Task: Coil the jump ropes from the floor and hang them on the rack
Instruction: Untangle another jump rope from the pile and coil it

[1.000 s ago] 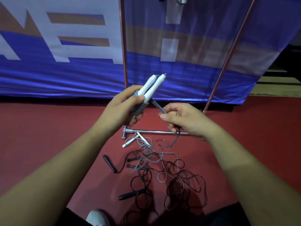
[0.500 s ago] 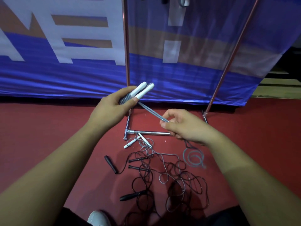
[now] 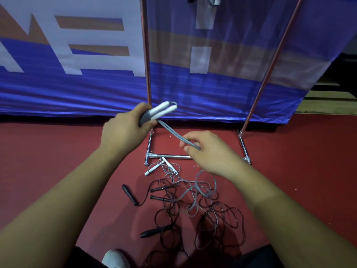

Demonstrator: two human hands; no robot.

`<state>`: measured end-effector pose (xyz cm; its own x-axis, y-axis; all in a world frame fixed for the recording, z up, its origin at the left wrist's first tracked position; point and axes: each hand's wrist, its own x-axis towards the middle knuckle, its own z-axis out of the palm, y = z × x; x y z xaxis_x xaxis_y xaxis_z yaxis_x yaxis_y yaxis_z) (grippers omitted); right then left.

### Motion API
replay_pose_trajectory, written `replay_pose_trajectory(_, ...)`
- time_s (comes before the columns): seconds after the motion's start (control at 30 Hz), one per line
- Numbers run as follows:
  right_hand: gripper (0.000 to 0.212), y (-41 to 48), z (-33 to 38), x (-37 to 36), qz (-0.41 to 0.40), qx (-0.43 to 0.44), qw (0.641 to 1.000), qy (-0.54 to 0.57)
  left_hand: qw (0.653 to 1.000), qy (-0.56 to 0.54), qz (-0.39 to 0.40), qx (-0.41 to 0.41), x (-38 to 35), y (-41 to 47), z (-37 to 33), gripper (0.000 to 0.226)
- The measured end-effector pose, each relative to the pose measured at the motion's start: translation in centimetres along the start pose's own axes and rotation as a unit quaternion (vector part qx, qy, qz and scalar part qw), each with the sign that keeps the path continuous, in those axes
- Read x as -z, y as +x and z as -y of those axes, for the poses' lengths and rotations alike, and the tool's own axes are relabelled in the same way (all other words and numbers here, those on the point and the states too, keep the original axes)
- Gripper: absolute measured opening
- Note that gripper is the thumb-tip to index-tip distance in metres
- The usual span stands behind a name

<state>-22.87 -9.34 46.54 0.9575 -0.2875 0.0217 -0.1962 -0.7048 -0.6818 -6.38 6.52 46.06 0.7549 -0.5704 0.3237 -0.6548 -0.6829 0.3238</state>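
- Above the red floor (image 3: 48, 161), in front of the rack (image 3: 146, 55), a grey jump rope (image 3: 170, 129) is held up between two bare hands. Its loose length hangs down towards the tangle below.
- The rope's two white handles (image 3: 164, 110) are gripped side by side in the left hand (image 3: 123, 132), with the fingers curled tightly round their ribbed grey ends.
- The doubled cord (image 3: 190, 145) is pinched between thumb and fingertips of the right hand (image 3: 208, 151), lower and to the right of the handles. A short, straight span is stretched between the two hands.
- The step in hand is judged to be the coiling of this one rope. A length is measured out, and no finished coil is seen yet.
- For the next move, the pinched cord would need to be carried back to the handles and laid there as a loop, with slack drawn up from the floor. Care is called for, since the grey cord appears to be threaded through the black ropes and could drag them along.
- A tangle of ropes (image 3: 193, 200) is left on the floor: a second white-handled rope (image 3: 156, 166) just beside the rack's base bar (image 3: 172, 156), and black handles (image 3: 129, 194) nearer the person.
- A blue banner (image 3: 77, 93) is hung behind the rack, and a white shoe (image 3: 115, 259) is seen at the lower edge.
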Motion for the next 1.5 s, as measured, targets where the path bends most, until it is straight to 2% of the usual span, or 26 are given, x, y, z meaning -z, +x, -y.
replay_pose_trajectory(0.13,0.009,0.6,0.1,-0.7,-0.038,-0.058,0.991,0.111,0.999,0.023,-0.024,0.014,-0.4,0.2,1.0,0.037)
replay_pose_trajectory(0.27,0.013,0.5,0.4,-1.0,0.006,-0.043,0.988,0.151,0.992,0.097,0.079,-0.025,-3.5,-1.2,-0.1,0.039)
replay_pose_trajectory(0.37,0.015,0.8,-0.6,0.4,-0.030,-0.054,0.978,0.200,0.974,0.137,0.160,-0.085,-5.4,-2.7,-2.0,0.044)
replay_pose_trajectory(0.47,0.017,0.8,-1.7,1.8,-0.045,-0.064,0.978,0.196,0.958,0.147,0.203,-0.139,-6.1,-3.9,-3.6,0.066)
replay_pose_trajectory(0.57,0.017,0.7,-2.5,3.1,-0.055,-0.064,0.986,0.146,0.955,0.143,0.188,-0.180,-6.3,-4.5,-4.5,0.069)
replay_pose_trajectory(0.63,0.016,0.8,-3.2,4.0,-0.088,-0.066,0.986,0.127,0.961,0.088,0.181,-0.188,-5.7,-4.2,-4.6,0.059)
replay_pose_trajectory(0.73,0.013,1.0,-4.5,5.0,-0.121,-0.064,0.977,0.163,0.948,-0.064,0.250,-0.188,-4.1,-3.6,-4.1,0.032)
replay_pose_trajectory(0.8,0.010,1.2,-5.2,5.0,-0.112,-0.050,0.976,0.178,0.905,-0.258,0.299,-0.157,-3.3,-3.9,-4.4,0.019)
replay_pose_trajectory(0.83,0.008,1.2,-5.5,4.9,-0.099,-0.043,0.977,0.185,0.866,-0.373,0.311,-0.122,-3.0,-4.1,-4.7,0.016)
replay_pose_trajectory(0.9,0.002,1.4,-5.9,4.6,-0.066,-0.032,0.980,0.186,0.806,-0.518,0.283,-0.050,-2.8,-4.0,-5.1,0.017)
replay_pose_trajectory(0.97,0.001,1.4,-6.0,4.5,-0.016,-0.029,0.982,0.184,0.777,-0.584,0.236,0.014,-2.7,-3.5,-5.3,0.028)
replay_pose_trajectory(1.07,0.015,1.2,-5.8,4.2,0.050,-0.036,0.978,0.200,0.733,-0.644,0.204,0.075,-2.5,-2.6,-5.0,0.031)
replay_pose_trajectory(1.17,0.005,1.0,-5.6,3.9,0.031,-0.055,0.977,0.205,0.692,-0.687,0.200,0.092,-2.3,-2.4,-4.6,0.040)
replay_pose_trajectory(1.2,0.002,1.0,-5.6,3.8,0.023,-0.071,0.971,0.225,0.697,-0.682,0.197,0.103,-2.2,-2.3,-4.4,0.039)
replay_pose_trajectory(1.33,0.006,1.1,-5.6,4.4,0.017,-0.136,0.946,0.294,0.750,-0.622,0.192,0.116,-1.8,-1.7,-3.4,0.024)
replay_pose_trajectory(1.43,0.004,0.7,-5.3,4.8,0.046,-0.148,0.947,0.283,0.767,-0.598,0.186,0.140,-1.7,-1.4,-3.0,0.016)
replay_pose_trajectory(1.5,0.003,0.3,-5.1,4.9,0.070,-0.146,0.961,0.225,0.783,-0.573,0.186,0.155,-1.7,-1.2,-2.8,0.019)
